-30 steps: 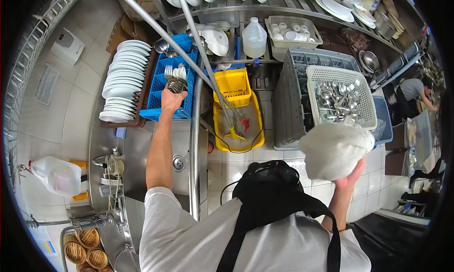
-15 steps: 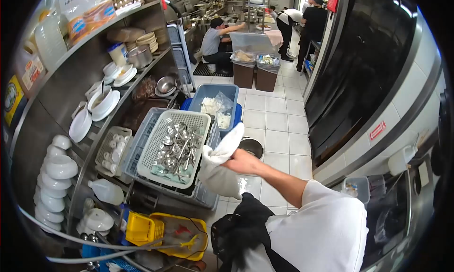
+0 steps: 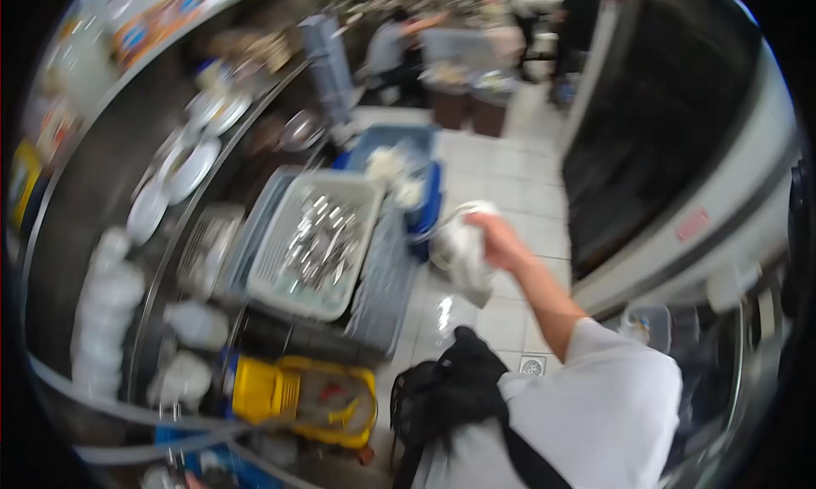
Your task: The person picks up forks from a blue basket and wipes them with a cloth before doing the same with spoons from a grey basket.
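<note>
My right hand (image 3: 500, 239) is closed around a bunched white cloth (image 3: 467, 264), which hangs over the tiled floor. Left of the cloth stands a pale perforated basket (image 3: 367, 201) with a heap of metal cutlery (image 3: 321, 244), resting on grey crates (image 3: 384, 298). Behind it is a blue-grey tub (image 3: 371, 139) holding white material (image 3: 391, 170) and clear plastic. My left hand is out of view. Motion blur softens the whole picture.
Shelves on the left carry stacked white dishes (image 3: 109, 306). A yellow mop bucket (image 3: 263, 393) sits below. Brown bins (image 3: 484, 115) and a crouching person (image 3: 391, 51) are farther back, with others beyond. A dark panel (image 3: 654, 140) lines the right.
My right hand has moved right with the cloth, away from the basket, and the cloth now hangs lower. The view has shifted and blurred.
</note>
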